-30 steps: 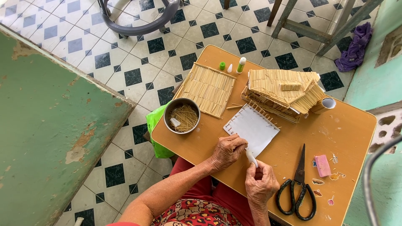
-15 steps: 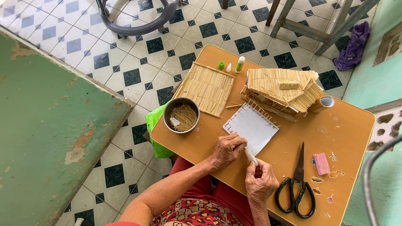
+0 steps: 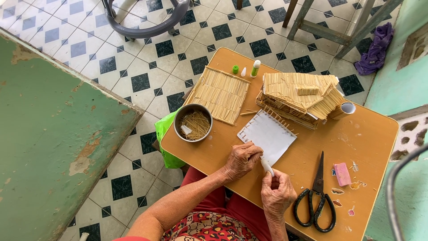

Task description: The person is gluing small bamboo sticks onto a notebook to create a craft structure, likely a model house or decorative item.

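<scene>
You sat at a small orange-brown counter (image 3: 370,134) set on a black-and-white tiled floor (image 3: 147,58), working at its near edge. Largest on it was a model house (image 3: 298,96) built of pale thin sticks, standing toward the far right, with a flat mat of the same sticks (image 3: 220,93) lying to its left. Between them and you lay a white card panel (image 3: 267,136), sticks lining its far edges.

Your left hand (image 3: 240,159) rested on the near corner of that panel, its fingers (image 3: 255,154) curled and pressed together against the card. Your right hand (image 3: 277,192) was raised just beside it, fingers (image 3: 273,177) pinching a small white tube (image 3: 267,167) whose tip pointed at the panel's near edge, right between the two hands.

A round metal bowl (image 3: 192,122) stood at the left of the counter, holding a loose heap of thin sticks and one small white piece. Black-handled scissors (image 3: 317,196) lay shut to the right of your right hand, a pink eraser-like block (image 3: 342,174) just beyond them. At the far edge stood a white glue bottle (image 3: 255,68) with a green cap, a white cone-shaped tip and a small green cap beside it.
</scene>
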